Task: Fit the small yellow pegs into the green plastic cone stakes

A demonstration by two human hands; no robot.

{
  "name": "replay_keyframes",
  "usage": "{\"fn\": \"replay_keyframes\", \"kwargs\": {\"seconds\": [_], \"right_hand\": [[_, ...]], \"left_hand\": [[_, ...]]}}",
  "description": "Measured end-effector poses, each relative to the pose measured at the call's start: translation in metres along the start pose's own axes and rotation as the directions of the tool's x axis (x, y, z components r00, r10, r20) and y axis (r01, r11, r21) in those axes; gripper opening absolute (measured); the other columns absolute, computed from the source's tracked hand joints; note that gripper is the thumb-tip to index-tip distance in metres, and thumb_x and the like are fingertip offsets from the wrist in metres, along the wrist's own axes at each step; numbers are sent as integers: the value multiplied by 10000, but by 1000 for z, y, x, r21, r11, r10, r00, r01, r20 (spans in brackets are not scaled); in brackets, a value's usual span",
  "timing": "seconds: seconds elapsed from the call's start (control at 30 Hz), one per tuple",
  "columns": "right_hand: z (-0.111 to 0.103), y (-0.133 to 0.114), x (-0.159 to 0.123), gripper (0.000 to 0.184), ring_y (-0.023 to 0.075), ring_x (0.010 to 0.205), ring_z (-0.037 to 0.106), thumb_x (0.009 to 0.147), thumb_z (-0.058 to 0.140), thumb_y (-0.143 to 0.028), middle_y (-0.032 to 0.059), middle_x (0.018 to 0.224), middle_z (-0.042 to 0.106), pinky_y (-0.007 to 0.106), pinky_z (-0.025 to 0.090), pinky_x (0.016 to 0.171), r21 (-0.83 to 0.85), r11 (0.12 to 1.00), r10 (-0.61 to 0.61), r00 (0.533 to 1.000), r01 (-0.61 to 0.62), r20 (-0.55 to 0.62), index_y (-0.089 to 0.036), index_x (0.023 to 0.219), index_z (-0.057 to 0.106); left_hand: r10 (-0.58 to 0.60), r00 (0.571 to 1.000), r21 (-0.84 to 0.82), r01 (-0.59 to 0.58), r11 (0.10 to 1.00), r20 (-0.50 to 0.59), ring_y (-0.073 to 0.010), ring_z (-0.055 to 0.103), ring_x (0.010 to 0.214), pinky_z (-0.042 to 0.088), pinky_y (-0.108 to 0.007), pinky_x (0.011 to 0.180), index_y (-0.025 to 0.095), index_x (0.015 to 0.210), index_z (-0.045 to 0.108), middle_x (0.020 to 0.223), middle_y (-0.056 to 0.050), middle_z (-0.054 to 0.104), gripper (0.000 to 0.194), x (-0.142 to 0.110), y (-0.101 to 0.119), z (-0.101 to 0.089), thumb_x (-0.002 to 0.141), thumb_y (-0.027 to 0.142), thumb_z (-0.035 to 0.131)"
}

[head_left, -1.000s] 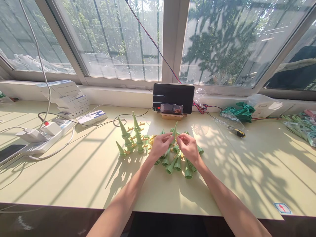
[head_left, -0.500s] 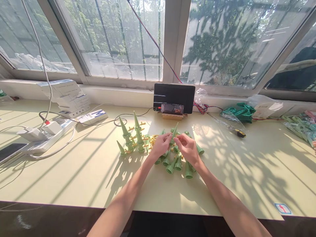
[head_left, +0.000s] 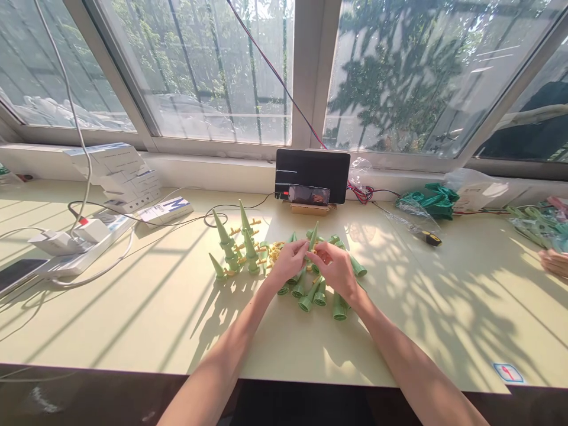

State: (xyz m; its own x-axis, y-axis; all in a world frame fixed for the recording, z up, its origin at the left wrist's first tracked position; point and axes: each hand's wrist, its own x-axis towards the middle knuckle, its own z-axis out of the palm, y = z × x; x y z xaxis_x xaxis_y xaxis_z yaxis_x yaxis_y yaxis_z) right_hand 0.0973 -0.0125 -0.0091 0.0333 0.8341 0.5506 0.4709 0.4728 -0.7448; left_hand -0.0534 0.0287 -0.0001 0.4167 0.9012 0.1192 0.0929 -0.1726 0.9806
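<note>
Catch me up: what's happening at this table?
A person's left hand holds a pointed green plastic cone, tip up, and the right hand is at its base; whether it grips anything is hard to tell. More green plastic cones lie loose near the hands. To the left, upright green cones with yellow plastic fittings stand in a group. Another person's hand shows at the right edge.

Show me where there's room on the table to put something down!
One bare patch of tabletop lies between the power strip and the left forearm; another between the right forearm and the sticker. It's crowded around the left hand and right hand, with green cones and yellow pieces, and back left by the white boxes.
</note>
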Motion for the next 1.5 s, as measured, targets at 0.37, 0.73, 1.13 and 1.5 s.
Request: {"fn": "replay_keyframes", "kwargs": {"seconds": [0.37,0.73,1.13,1.5], "right_hand": [[-3,1,1,262,147,592,560,942,604,-433,13,703,656,274,472,583,-71,996,-60,998,59,-6,-199,832,648],[-14,1,6,213,157,596,600,948,580,-379,45,792,692,286,484,617,-127,992,4,1000,-2,14,-186,934,670],[-3,18,-3,112,245,910,593,858,684,-225,64,932,670,394,442,855,-417,892,-38,946,177,321,-251,924,771],[-2,20,-5,107,236,900,514,855,680,-168,81,960,589,372,427,820,-465,861,-8,918,207,396,-214,889,770]], "left_hand": [[-75,997,-57,74,996,-20,-84,388,436,257,-220,400,187,802,635,559,38,446,347,-2,7,0,870,525,594],[35,946,195,30,980,-324,-188,669,775,514,-292,710,177,862,707,922,-73,743,295,2,2,-5,847,463,635],[66,907,372,103,923,-416,-187,663,681,481,-291,658,184,983,682,735,-39,712,246,1,0,-7,841,379,633],[89,933,558,130,819,-348,-179,591,591,437,-290,614,199,887,659,615,2,629,150,-4,4,-3,765,279,622]]}}
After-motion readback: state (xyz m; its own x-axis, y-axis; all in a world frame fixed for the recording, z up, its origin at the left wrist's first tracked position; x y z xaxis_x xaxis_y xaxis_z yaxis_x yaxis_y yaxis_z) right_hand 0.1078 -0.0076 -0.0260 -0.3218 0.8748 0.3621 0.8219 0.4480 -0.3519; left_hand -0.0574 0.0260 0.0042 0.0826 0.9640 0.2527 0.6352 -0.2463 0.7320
